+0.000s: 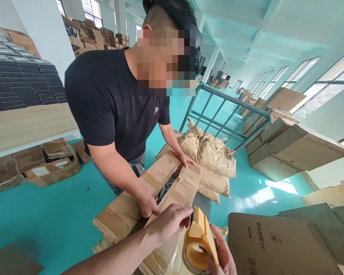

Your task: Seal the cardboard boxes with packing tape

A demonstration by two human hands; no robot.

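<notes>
a: while the co-worker (114, 114) in the black shirt leans over the cardboard box (160, 191), what are the wearer's own hands doing?

b: the right hand (222, 254) is wrapped around the yellow tape dispenser (199, 244), palm under the roll, holding it upright just off the near end of the box. the left hand (168, 223) is narrowed to a pinch at the dispenser's front edge, fingers at the cutter where the tape end would sit. i can't make out the tape itself.

a: and the box?

b: its two top flaps (174, 179) are nearly closed, with a dark gap down the middle showing black contents inside. the co-worker presses both hands flat on them, one hand (149, 202) at the near end of the seam, the other hand (186, 158) at the far corner. that looks like the reason for the grip: the flaps stay down and level along the seam.

a: what carries the box?

b: hard to tell; flattened cardboard lies under it, and brown paper sacks (209, 152) sit just beyond its far side, against a grey metal cart frame (229, 114).

a: anything else close by?

b: a printed carton (275, 244) at the lower right, near the dispenser, and stacked cartons (289, 145) well apart on the teal floor (46, 214).
</notes>
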